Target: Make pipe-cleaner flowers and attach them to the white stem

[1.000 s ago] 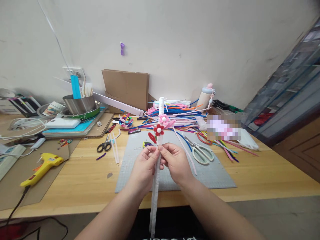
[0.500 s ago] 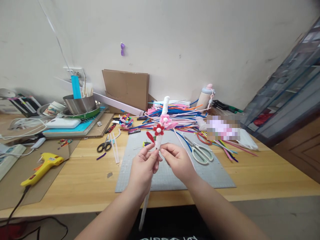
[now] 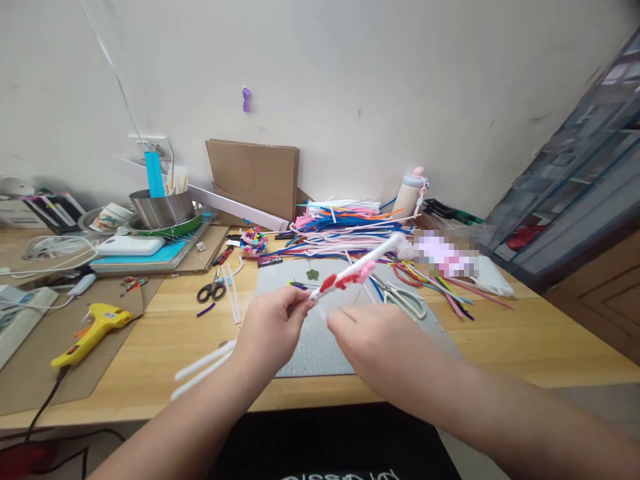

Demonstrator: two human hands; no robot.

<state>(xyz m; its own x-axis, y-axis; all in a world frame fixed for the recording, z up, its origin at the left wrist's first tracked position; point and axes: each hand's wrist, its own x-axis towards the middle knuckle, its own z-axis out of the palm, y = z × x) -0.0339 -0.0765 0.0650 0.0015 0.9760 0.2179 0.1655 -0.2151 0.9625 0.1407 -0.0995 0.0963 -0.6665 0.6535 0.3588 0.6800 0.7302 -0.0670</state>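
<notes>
My left hand [image 3: 277,327] pinches the lower end of a white fuzzy-wrapped stick [image 3: 373,255]. The stick tilts up to the right, with red and pink pipe-cleaner flowers [image 3: 345,280] along its side. Two white pipe-cleaner lengths [image 3: 203,363] show behind my left forearm, reaching out to the left. My right hand [image 3: 385,340] is closed just right of the stick's lower end, its fingers around a white pipe-cleaner strand [image 3: 324,311] that is smeared by motion. Below both hands lies a grey cutting mat [image 3: 305,360].
A heap of coloured pipe cleaners [image 3: 340,227] lies at the back. White-handled scissors [image 3: 407,303] rest on the mat, black scissors [image 3: 211,290] left of it. A yellow glue gun [image 3: 93,333] lies far left. A bottle [image 3: 411,193] stands by the wall.
The flowered stick has swung from nearly upright to leaning right, its flowers now seen edge-on. My right hand has turned over, knuckles up. The loose white lengths have swung left.
</notes>
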